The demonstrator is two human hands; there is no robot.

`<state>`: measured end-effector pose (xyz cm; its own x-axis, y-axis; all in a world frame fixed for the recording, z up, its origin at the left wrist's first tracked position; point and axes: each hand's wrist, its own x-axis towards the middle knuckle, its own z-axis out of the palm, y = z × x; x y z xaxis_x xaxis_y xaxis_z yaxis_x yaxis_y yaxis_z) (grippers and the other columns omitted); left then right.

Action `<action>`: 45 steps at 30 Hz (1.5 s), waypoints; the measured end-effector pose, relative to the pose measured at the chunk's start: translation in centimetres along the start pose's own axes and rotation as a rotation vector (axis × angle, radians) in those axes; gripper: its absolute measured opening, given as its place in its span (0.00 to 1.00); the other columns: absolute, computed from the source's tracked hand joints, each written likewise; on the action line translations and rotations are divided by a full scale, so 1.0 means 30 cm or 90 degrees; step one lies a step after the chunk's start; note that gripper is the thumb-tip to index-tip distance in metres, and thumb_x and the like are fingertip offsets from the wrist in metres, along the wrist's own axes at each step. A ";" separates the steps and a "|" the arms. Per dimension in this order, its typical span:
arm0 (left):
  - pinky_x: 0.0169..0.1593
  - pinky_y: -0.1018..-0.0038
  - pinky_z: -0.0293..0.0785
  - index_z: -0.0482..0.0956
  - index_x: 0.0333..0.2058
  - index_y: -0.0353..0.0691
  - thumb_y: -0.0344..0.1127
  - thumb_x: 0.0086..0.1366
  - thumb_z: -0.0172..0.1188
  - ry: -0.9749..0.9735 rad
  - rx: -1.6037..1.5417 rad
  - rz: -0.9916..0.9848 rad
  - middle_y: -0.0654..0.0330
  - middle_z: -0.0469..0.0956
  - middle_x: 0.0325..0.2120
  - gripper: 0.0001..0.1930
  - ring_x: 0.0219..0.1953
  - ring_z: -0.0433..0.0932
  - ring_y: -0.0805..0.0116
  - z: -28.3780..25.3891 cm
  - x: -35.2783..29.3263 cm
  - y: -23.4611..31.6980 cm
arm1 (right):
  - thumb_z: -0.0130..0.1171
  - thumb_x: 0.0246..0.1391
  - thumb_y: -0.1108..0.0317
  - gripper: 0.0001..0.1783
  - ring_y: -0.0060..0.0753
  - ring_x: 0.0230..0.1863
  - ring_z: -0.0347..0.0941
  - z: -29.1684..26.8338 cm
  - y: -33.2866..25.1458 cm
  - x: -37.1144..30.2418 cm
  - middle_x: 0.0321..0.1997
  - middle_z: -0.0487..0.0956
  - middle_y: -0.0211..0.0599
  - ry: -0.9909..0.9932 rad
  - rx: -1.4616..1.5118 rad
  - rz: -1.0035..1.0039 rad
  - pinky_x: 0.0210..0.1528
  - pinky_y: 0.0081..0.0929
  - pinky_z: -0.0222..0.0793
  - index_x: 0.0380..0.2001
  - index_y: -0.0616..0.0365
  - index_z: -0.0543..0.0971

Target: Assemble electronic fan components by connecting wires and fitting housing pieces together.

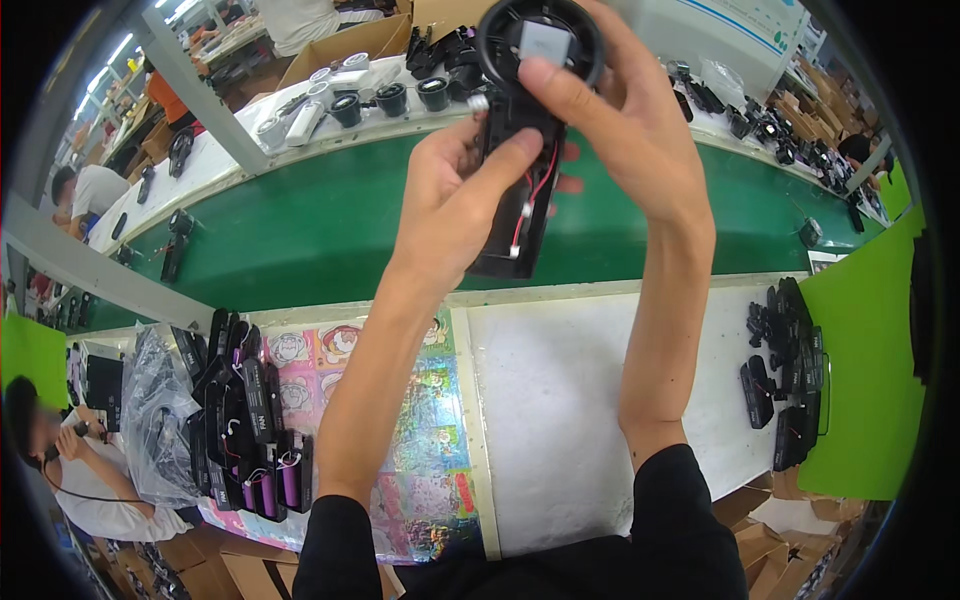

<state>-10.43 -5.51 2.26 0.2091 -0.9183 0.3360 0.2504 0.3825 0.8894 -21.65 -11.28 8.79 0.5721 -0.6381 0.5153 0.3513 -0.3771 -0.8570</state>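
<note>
Raised above the far side of the table is a black handheld device housing (pixel 514 230), with a round ring-shaped head at the top and an open handle below. Thin red wires and small white connectors run along the handle. My left hand (pixel 462 195) is wrapped round the handle, its thumb pressing on the inside. Round the head curls my right hand (pixel 640 125), its thumb resting at the lower edge of a light grey square block (pixel 545 42) inside the ring. Some fingers of both hands are hidden behind the housing.
Black housings with purple cells (pixel 255 420) pile at the left beside a clear plastic bag (pixel 155 420). Black parts (pixel 790 370) lie on the right by a green panel (pixel 860 390). Beyond the green belt (pixel 350 220), more units line a shelf. A person (pixel 95 470) sits at lower left.
</note>
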 end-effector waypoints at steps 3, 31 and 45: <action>0.29 0.78 0.77 0.73 0.40 0.30 0.37 0.66 0.49 0.055 0.007 0.004 0.53 0.79 0.32 0.14 0.29 0.80 0.69 -0.018 0.018 0.013 | 0.62 0.44 0.70 0.25 0.29 0.49 0.71 -0.059 0.046 -0.015 0.48 0.76 0.37 0.121 -0.450 -0.321 0.53 0.27 0.64 0.49 0.58 0.72; 0.26 0.80 0.73 0.73 0.39 0.30 0.33 0.64 0.52 0.080 0.076 0.017 0.56 0.78 0.29 0.11 0.26 0.78 0.73 -0.086 0.044 -0.068 | 0.65 0.41 0.74 0.11 0.16 0.29 0.67 -0.004 0.118 0.019 0.32 0.77 0.26 0.035 -0.339 -0.262 0.34 0.16 0.64 0.32 0.60 0.82; 0.26 0.74 0.75 0.72 0.35 0.29 0.36 0.65 0.50 0.097 0.062 -0.244 0.52 0.78 0.27 0.12 0.26 0.80 0.65 -0.150 0.107 -0.330 | 0.65 0.43 0.69 0.17 0.20 0.29 0.70 -0.116 0.046 0.011 0.31 0.79 0.33 0.222 -0.398 -0.237 0.34 0.18 0.66 0.39 0.63 0.80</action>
<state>-7.98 -11.77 -6.86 0.2572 -0.9640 -0.0682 0.2487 -0.0021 0.9686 -23.56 -14.35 7.73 0.1977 -0.5303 0.8244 -0.0651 -0.8463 -0.5288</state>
